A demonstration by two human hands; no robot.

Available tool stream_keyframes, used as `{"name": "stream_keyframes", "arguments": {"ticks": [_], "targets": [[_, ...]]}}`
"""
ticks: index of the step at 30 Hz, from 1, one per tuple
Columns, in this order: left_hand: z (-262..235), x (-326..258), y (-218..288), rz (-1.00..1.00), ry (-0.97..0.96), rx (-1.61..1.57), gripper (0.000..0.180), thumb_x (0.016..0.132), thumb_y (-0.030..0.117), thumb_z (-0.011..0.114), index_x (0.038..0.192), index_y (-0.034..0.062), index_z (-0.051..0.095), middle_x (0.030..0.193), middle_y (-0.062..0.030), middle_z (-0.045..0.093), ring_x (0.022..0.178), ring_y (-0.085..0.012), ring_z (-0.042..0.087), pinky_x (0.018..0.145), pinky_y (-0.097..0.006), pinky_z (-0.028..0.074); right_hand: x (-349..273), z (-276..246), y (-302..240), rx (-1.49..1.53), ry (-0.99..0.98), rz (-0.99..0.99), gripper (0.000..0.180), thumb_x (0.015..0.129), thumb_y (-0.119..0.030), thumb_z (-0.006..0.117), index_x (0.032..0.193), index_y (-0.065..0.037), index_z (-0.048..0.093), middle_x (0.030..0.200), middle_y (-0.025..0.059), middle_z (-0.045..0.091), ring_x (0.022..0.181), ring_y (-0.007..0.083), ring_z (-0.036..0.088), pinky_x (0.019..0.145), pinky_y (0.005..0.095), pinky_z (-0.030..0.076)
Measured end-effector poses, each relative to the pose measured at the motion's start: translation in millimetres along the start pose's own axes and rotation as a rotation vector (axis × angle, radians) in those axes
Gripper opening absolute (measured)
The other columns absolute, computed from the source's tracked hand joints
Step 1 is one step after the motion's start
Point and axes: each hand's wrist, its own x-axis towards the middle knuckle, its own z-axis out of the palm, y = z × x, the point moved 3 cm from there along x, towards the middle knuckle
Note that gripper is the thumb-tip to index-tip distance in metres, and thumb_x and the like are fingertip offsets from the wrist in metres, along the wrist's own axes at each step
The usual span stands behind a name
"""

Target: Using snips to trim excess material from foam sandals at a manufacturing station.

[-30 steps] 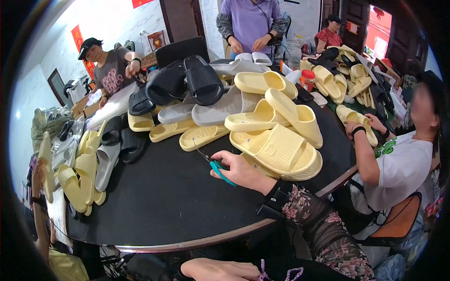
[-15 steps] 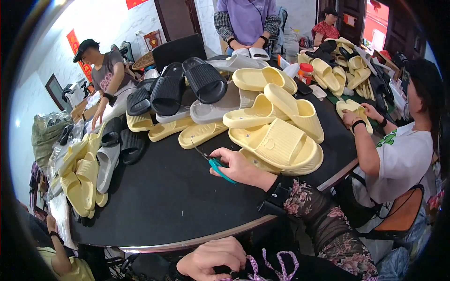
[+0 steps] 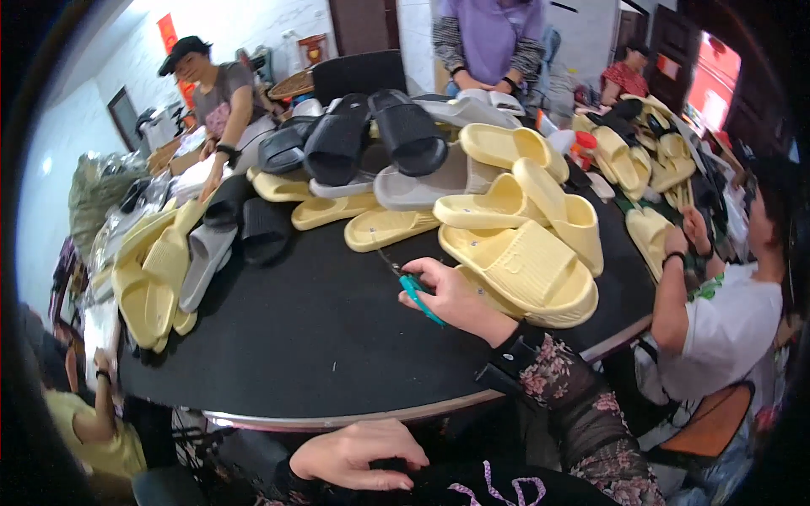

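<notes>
My right hand (image 3: 451,295) rests on the black round table (image 3: 321,337), closed around small teal-handled snips (image 3: 413,291) whose metal tips point left and away from me. Just right of the hand lies a large pale yellow slide sandal (image 3: 527,270). More yellow slides (image 3: 506,202) are stacked behind it. My left hand (image 3: 359,455) is below the table edge, near my lap, lying on dark cloth with fingers curled and nothing visibly in it.
Black slides (image 3: 371,139), grey slides (image 3: 422,185) and yellow slides (image 3: 152,270) are heaped across the far and left side of the table. Other people sit or stand around: one in white at the right (image 3: 726,320), one in a cap at far left (image 3: 219,93), one in purple behind (image 3: 489,42).
My left hand has risen into view at the bottom edge. My right hand with the snips has stayed beside the yellow slide.
</notes>
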Motion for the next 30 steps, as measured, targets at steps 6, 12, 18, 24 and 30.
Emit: {"name": "stream_keyframes", "arguments": {"ticks": [6,12,18,24,30], "targets": [[-16,-20,2,-0.086,0.199,0.130,0.018,0.084,0.009,0.064,0.098,-0.0006,0.061,0.088,-0.0102,0.063,0.079,-0.0221,0.060,0.069,-0.031,0.048,-5,-3,-11,0.000,-0.017,0.046,0.039,0.082,-0.017,0.069,0.113,-0.001,0.050,0.073,-0.0016,0.058,0.062,0.0019,0.051,0.053,0.0193,0.042],[-33,-43,12,-0.188,0.386,0.171,0.013,0.082,0.005,0.064,0.093,-0.0016,0.062,0.086,-0.0108,0.064,0.077,-0.0215,0.062,0.069,-0.029,0.049,-4,-1,-10,-0.028,-0.020,0.051,0.038,0.082,-0.016,0.069,0.113,-0.002,0.051,0.073,-0.0019,0.058,0.060,0.0021,0.050,0.051,0.0194,0.042],[-69,-55,13,-0.319,0.823,0.318,0.010,0.080,0.000,0.057,0.089,-0.0021,0.060,0.082,-0.0060,0.062,0.075,-0.0130,0.060,0.067,-0.024,0.047,-5,-5,-9,-0.004,-0.004,0.080,0.039,0.082,-0.017,0.069,0.113,-0.001,0.051,0.072,-0.0022,0.057,0.059,0.0016,0.049,0.050,0.0190,0.041],[-148,-91,-23,-0.292,1.227,0.513,0.030,0.085,0.005,0.056,0.113,-0.0035,0.052,0.096,-0.0052,0.058,0.082,-0.0086,0.054,0.071,-0.021,0.044,-5,-4,-12,-0.027,0.005,0.063,0.039,0.082,-0.018,0.069,0.113,-0.001,0.051,0.071,-0.0022,0.057,0.058,0.0018,0.048,0.050,0.0190,0.041],[-234,-160,-78,-0.452,1.387,0.833,0.052,0.084,0.020,0.059,0.125,-0.0063,0.043,0.119,-0.0215,0.054,0.106,-0.0296,0.055,0.091,-0.037,0.043,-3,-4,-11,-0.034,0.002,0.087,0.043,0.080,-0.018,0.071,0.112,0.003,0.051,0.075,0.0046,0.062,0.068,0.0055,0.055,0.061,0.0225,0.045]]}}
